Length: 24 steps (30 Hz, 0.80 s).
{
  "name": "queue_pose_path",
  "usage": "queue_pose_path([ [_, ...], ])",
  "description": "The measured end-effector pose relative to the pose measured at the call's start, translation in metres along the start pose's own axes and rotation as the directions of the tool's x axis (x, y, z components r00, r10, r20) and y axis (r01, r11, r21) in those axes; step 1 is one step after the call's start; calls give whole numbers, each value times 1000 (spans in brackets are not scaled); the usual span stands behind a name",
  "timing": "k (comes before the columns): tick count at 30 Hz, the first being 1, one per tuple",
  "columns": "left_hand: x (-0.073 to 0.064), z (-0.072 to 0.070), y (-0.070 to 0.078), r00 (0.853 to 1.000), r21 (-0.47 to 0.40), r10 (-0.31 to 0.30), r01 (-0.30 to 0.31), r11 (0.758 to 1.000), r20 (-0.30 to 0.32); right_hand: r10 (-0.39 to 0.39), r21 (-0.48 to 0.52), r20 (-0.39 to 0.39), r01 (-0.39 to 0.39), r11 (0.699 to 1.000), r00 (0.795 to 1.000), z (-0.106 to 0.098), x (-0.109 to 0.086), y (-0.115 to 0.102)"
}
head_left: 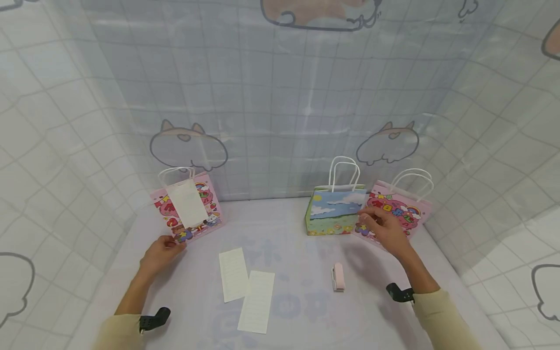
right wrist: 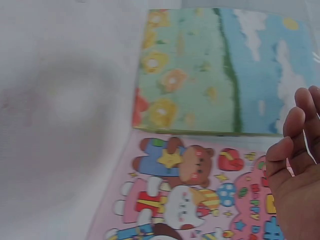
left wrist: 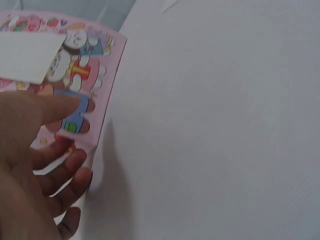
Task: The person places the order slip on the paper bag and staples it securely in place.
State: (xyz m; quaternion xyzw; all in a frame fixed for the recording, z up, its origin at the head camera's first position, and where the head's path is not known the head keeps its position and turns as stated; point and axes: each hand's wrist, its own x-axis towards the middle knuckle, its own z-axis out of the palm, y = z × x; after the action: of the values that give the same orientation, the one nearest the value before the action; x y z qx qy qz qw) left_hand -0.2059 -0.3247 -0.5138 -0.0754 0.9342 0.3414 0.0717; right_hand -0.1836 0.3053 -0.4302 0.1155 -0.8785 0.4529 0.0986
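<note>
A pink cartoon gift bag (head_left: 213,199) with white handles leans at the left, a blank-looking paper slip (head_left: 188,203) over its front. My left hand (head_left: 161,253) pinches its lower corner, thumb on the printed face and index finger at the bottom edge in the left wrist view. On the right, a landscape-print gift bag (head_left: 334,211) stands upright beside a second pink gift bag (head_left: 404,206), which tilts back. My right hand (head_left: 387,231) hovers in front of where these two meet, its fingers loosely bent and holding nothing in the right wrist view.
Two lined paper slips, a left one (head_left: 233,274) and a right one (head_left: 256,302), lie overlapping on the white tabletop (head_left: 302,321). A small pink stapler (head_left: 338,277) lies right of them. Grid-patterned curtains (head_left: 280,97) enclose the back and sides.
</note>
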Motion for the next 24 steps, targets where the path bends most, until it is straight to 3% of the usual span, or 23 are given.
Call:
queue_pose_path([
  [5, -7, 6, 10, 997, 64, -80, 81, 995, -9, 6, 20, -31, -5, 1000, 1000, -8, 2, -6],
  [12, -21, 10, 16, 996, 167, -88, 86, 982, 3, -47, 55, -92, 52, 997, 995, -12, 2, -9],
  [14, -24, 10, 19, 998, 184, -59, 54, 981, 19, -51, 68, -106, 59, 996, 993, -13, 2, -11],
  [17, -30, 13, 26, 998, 194, 33, -44, 980, 57, -42, 67, -126, 51, 996, 991, -16, 1, -21],
  [20, -32, 18, 34, 987, 161, 131, -146, 976, 98, -43, 56, -150, 52, 997, 988, -19, -1, -41],
  [24, -33, 27, 44, 968, 111, 211, -227, 968, 135, -17, 42, -171, 25, 999, 985, -21, -2, -60],
])
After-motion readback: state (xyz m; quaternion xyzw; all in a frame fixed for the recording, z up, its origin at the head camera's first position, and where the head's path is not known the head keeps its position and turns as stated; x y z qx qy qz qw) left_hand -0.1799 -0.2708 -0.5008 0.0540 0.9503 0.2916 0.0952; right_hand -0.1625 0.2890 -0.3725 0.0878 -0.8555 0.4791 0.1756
